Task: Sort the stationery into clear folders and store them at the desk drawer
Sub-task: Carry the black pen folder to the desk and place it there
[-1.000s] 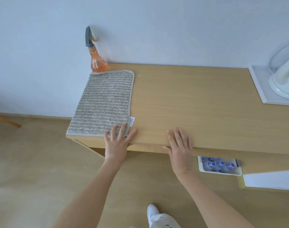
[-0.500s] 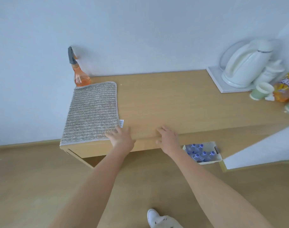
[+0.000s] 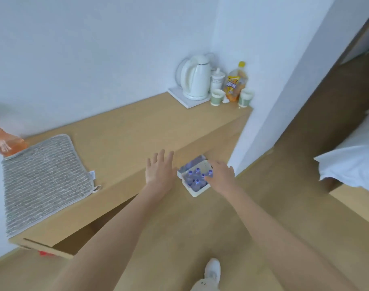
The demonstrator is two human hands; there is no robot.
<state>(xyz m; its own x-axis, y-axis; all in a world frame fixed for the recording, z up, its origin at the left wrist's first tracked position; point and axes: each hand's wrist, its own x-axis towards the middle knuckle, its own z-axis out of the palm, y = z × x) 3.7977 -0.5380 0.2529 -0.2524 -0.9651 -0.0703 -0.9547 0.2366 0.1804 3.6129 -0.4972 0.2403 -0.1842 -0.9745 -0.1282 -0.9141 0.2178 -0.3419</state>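
Both arms reach forward over the wooden floor (image 3: pixel 200 227) toward the desk (image 3: pixel 124 131). The left hand (image 3: pixel 159 171) hangs over the desk's near edge, fingers spread wide and straight, holding nothing. The right hand (image 3: pixel 220 175) sits just right of it, fingers loosely extended over a white box of water bottles (image 3: pixel 195 178) that stands on the floor beneath the desk's near edge; whether it touches the box I cannot tell. No stationery or clear folder shows anywhere, and the desk's front face shows no drawer standing out. On the left of the desk lies a grey striped cloth (image 3: pixel 43 179), with an orange spray bottle (image 3: pixel 8 143) just beyond its far corner. At the far right end stands a white kettle (image 3: pixel 196 79) on a tray (image 3: pixel 184 99), with two cups (image 3: pixel 217 97) and an orange drink bottle (image 3: pixel 236 82) beside it. A white shoe (image 3: pixel 213 269) shows at the bottom.
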